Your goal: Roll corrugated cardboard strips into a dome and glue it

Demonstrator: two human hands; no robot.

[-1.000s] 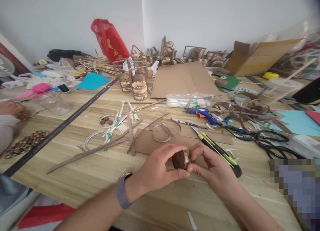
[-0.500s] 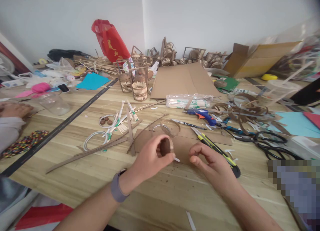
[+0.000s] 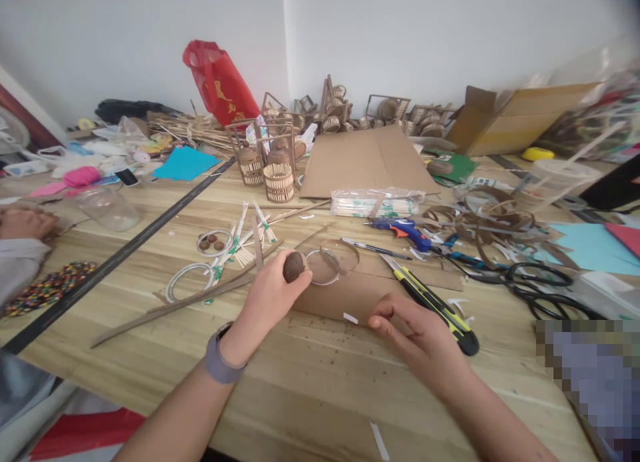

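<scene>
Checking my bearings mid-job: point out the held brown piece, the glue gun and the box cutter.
Held brown piece (image 3: 294, 267): head view, on its visible rounded end.
Glue gun (image 3: 409, 227): head view, on its blue body.
Box cutter (image 3: 431, 304): head view, middle of its handle.

The left hand (image 3: 265, 292) grips a rounded brown piece (image 3: 294, 267); beside its thumb, a pale ring (image 3: 325, 284) lies on cardboard (image 3: 320, 303). Left of the loosely curled right hand (image 3: 417, 335) is a white scrap (image 3: 351, 319); just beyond it, a utility knife (image 3: 436, 303).

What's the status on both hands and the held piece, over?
Left hand gripping brown, rough-textured rounded piece. Right hand loosely curled, no object visible. Possible obstacle: yellow-and-black utility knife beside it.
</scene>
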